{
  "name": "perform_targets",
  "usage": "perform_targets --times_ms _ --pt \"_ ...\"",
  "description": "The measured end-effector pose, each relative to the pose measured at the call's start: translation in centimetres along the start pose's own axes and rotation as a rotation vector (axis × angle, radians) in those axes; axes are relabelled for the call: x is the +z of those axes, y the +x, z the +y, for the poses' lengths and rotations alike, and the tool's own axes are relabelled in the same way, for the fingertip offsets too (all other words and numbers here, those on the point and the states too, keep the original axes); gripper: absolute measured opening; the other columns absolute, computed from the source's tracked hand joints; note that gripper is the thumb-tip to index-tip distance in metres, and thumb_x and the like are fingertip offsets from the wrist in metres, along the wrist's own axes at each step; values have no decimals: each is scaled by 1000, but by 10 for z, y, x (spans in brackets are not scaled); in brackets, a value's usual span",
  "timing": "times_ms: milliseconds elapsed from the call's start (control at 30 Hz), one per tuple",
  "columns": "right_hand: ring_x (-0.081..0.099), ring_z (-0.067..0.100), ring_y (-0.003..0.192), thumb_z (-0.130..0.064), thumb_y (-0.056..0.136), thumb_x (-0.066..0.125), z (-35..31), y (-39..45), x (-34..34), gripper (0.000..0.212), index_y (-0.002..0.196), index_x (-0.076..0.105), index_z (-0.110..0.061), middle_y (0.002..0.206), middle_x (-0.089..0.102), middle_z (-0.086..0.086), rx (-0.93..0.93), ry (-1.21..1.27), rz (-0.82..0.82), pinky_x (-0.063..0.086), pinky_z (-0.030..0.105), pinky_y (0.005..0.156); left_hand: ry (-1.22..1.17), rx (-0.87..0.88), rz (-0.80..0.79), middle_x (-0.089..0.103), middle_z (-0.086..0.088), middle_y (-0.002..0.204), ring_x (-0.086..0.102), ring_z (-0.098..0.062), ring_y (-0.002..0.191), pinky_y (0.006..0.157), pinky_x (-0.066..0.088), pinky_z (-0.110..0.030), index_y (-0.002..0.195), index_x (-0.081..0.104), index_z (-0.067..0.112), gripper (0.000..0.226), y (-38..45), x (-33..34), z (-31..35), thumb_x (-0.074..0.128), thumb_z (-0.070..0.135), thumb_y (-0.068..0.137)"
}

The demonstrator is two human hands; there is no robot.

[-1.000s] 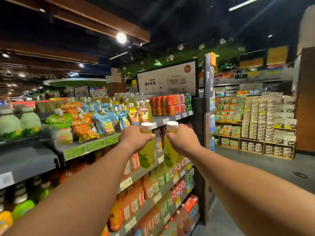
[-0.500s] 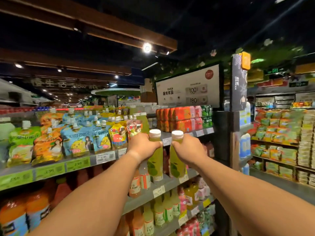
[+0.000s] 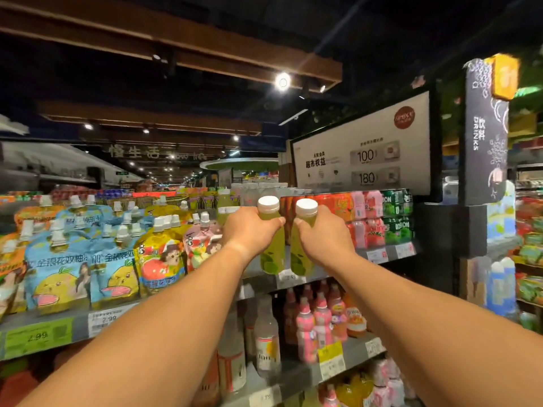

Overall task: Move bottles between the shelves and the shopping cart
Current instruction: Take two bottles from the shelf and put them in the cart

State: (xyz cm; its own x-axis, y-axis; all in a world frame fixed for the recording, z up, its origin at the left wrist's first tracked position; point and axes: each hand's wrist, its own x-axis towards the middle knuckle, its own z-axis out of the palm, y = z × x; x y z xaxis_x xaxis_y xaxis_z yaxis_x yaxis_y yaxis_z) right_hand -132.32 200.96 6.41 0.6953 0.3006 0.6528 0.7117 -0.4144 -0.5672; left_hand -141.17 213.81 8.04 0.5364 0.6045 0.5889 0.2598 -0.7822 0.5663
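Starting at the left, the pouch drinks (image 3: 114, 268) on the top shelf (image 3: 41, 336) now fill far more of our view than they did a second ago, so we have stepped in close to the display. Our left hand (image 3: 249, 230) has its fingers wrapped around the neck of the left bottle (image 3: 271, 254), a green drink with a white cap, and it has lifted that bottle from the level of the second shelf up to the top one. Just beside it, our right hand (image 3: 324, 237) grips the right bottle (image 3: 299, 254) the same way, the two bottles upright, close together and not quite touching. Both bottles hang with their bases about level with the shelf edge, in front of a bare patch between the pouches and the red and green cans (image 3: 379, 218) further right. We cannot tell whether the bases rest on the shelf yet. The cart is out of view. We judge that these two are going back onto the top shelf, and that setting them down and letting go comes next.
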Motion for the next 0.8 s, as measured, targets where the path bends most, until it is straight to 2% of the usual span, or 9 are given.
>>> perform_targets --times_ms 133,300,400,500,633,700,800 --pt "58 37 107 -43 92 57 9 47 23 41 119 53 -12 117 63 14 -29 46 -25 40 36 77 19 -40 46 73 -2 98 62 -26 89 69 43 -28 93 74 25 41 36 20 -1 66 61 76" --pt "60 36 107 -40 91 58 19 93 66 41 119 56 -10 117 64 14 -77 48 -150 44 36 81 106 -176 49 72 -4 101 56 -24 79 65 39 -27 94 73 19 47 74 48 -6 68 61 76" --pt "61 34 106 -42 90 58 32 120 87 39 116 62 -13 118 66 13 -80 31 -266 44 32 78 197 -254 11 72 -6 107 62 -27 85 65 41 -28 93 68 17 51 91 71 -12 67 65 77" --pt "62 33 104 -41 90 58 44 144 109 39 114 64 -11 116 67 13 -104 48 -341 44 32 77 226 -317 18 70 -10 114 66 -30 99 69 43 -28 105 69 12 56 110 93 -19 65 62 81" --pt "61 36 105 -42 92 57 52 170 135 41 113 64 -8 115 67 16 -122 64 -405 48 34 83 270 -387 -30 67 -12 118 63 -30 98 74 47 -31 110 66 8 40 135 110 -24 57 43 94" --pt "61 36 103 -42 92 57 56 179 147 41 112 63 -7 113 66 17 -116 83 -412 49 35 82 288 -424 -26 66 -12 123 63 -30 106 76 45 -31 113 66 6 33 142 121 -27 55 33 97" --pt "60 36 105 -42 92 58 60 184 160 42 114 61 -6 114 65 17 -125 89 -395 42 33 76 293 -470 11 64 -12 126 62 -30 113 78 44 -32 117 64 6 35 147 133 -32 54 34 98"
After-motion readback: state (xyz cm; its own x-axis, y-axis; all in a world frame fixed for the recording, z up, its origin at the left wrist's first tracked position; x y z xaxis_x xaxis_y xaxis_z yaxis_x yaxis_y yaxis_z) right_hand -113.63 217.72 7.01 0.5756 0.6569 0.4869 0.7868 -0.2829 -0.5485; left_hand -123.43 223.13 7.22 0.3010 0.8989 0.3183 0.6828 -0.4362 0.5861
